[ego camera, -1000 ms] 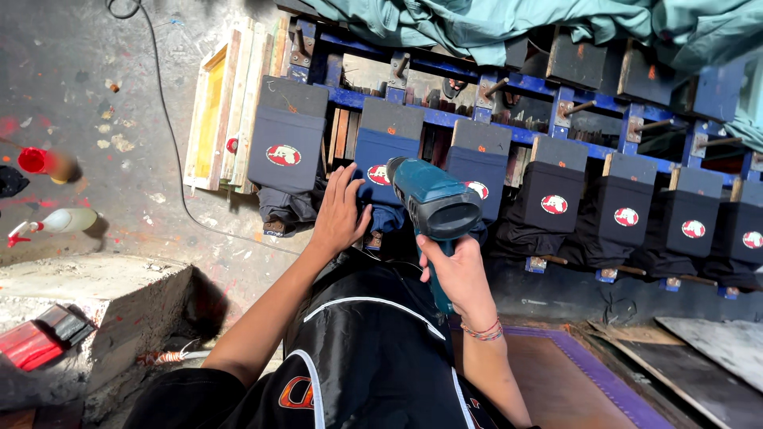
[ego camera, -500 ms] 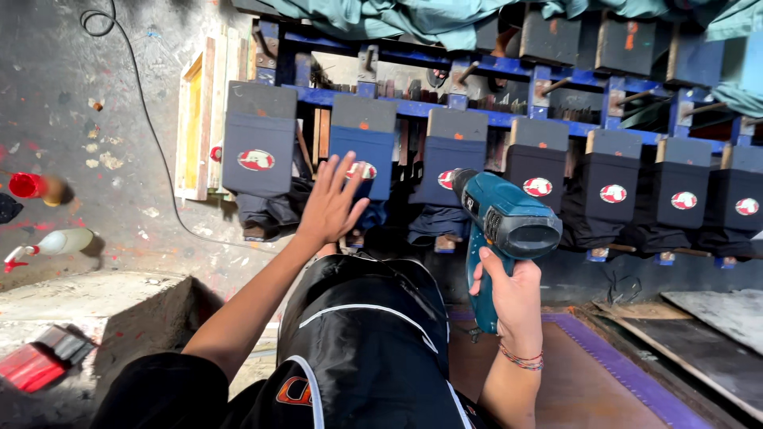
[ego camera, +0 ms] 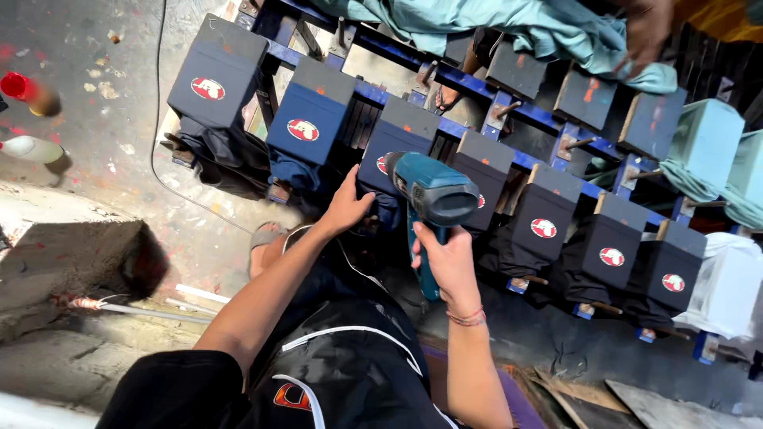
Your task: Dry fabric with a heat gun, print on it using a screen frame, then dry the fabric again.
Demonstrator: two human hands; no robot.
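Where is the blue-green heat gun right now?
In the head view's middle, the heat gun is gripped by the right hand, beside the left hand on a dark shirt board.

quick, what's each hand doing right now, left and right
Left hand: open, fingers resting on the dark shirt hanging from a board.
Right hand: closed around the handle of the teal heat gun.

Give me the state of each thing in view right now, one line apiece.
Left hand: pressed on the dark shirt.
Right hand: gripping the teal heat gun, nozzle toward the shirt.
Dark shirt: pulled over its board.
Red-capped bottle: lying on the floor.
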